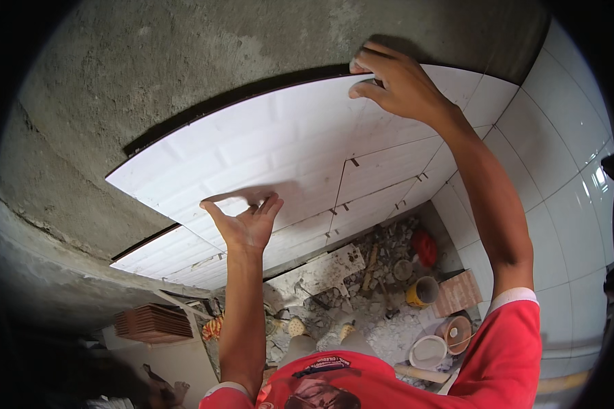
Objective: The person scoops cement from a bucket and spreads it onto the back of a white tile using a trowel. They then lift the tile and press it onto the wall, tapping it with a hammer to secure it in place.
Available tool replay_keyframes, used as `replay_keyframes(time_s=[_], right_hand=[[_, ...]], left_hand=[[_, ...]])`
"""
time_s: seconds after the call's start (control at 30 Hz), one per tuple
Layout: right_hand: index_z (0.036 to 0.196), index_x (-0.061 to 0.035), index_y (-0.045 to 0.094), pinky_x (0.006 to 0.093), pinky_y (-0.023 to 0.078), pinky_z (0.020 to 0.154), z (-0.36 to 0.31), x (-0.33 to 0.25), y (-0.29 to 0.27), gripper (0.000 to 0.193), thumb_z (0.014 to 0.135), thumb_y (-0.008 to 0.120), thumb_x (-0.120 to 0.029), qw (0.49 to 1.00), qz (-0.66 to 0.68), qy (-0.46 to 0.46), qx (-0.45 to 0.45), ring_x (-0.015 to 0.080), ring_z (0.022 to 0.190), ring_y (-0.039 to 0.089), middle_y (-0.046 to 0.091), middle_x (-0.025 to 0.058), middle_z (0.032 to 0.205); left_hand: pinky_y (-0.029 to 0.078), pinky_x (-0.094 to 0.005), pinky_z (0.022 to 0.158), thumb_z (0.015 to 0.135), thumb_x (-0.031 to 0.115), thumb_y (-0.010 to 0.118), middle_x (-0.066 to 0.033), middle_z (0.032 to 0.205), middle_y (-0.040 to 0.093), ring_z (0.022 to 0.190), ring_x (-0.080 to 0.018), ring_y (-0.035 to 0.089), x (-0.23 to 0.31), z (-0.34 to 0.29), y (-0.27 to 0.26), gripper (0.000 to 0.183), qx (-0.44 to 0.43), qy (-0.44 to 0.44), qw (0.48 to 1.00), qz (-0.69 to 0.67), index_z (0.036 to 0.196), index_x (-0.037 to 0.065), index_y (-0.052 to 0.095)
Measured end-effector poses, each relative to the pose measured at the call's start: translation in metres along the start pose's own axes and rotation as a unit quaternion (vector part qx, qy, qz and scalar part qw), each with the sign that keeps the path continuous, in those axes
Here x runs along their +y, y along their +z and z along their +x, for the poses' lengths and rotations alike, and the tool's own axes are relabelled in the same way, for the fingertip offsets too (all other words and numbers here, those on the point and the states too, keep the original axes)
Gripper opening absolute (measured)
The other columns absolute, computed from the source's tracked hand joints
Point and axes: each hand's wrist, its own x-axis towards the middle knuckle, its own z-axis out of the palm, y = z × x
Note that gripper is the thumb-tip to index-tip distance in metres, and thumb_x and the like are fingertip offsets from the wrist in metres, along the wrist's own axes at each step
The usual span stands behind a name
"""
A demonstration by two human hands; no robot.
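Observation:
A large white wall tile (252, 140) lies against the rough grey cement wall, above other white tiles (382, 163) with small dark spacers (355, 162) in their joints. At its top edge my right hand (396, 78) is closed, with the fingers curled over the edge and the thumb at the front. My left hand (247, 226) is open in front of the tile's lower part, thumb and fingers spread. Its fingertips are at or very near the white face; I cannot tell whether they touch. A shadow falls on the tile around them.
Rubble (389, 266) covers the floor below, with a hammer (312, 296) on it. To the right stand a yellow bucket (423, 292), a white bucket (428, 352) and a brown bucket (458, 332). Stacked reddish tiles (150, 325) sit at left. A tiled wall (539, 184) rises on the right.

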Motion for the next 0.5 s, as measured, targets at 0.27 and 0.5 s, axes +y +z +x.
replay_keyframes(time_s=[0.27, 0.5], right_hand=[[0.094, -0.0034, 0.059, 0.0403, 0.052, 0.071, -0.081, -0.026, -0.012, 0.025, 0.086, 0.077, -0.018, 0.996, 0.058, -0.039, 0.051, 0.0301, 0.082, 0.063, 0.059, 0.0113, 0.093], [0.094, -0.0054, 0.065, 0.0366, 0.051, 0.054, -0.187, -0.068, 0.017, 0.022, 0.078, 0.080, -0.003, 0.986, 0.080, -0.061, 0.130, 0.0273, 0.069, 0.062, 0.059, 0.0115, 0.088]], left_hand=[[-0.004, -0.0596, 0.125, 0.079, 0.097, 0.031, -0.0279, 0.166, -0.001, 0.156, -0.0436, -0.008, -0.019, -0.014, 0.018, 0.136, -0.064, 0.018, 0.997, -0.047, 0.158, -0.001, -0.020], [0.005, -0.0574, 0.126, 0.088, 0.086, 0.037, -0.0206, 0.169, 0.006, 0.155, -0.0410, 0.013, -0.039, -0.012, -0.006, 0.115, -0.075, 0.024, 0.991, -0.104, 0.163, 0.008, 0.000]])
